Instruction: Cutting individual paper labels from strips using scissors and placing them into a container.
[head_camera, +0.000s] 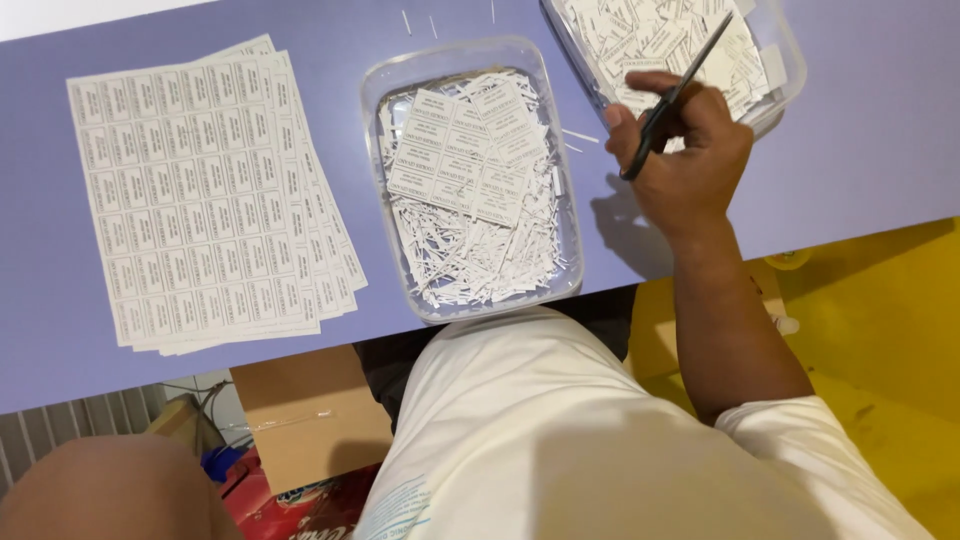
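While right hand (685, 150) grips scissors (680, 92), blades project beyond fingers (640, 125).

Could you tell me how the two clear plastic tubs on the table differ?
The near tub holds thin paper strips with an uncut block of labels on top; the far tub holds loose single labels. The near tub is fully in view; the far one is cut off by the frame's edge, behind the right hand. Both are clear plastic.

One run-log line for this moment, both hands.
right hand: holds black scissors, blades shut | left hand: out of view | middle tray: paper scraps, uncut label block | label sheets: stacked
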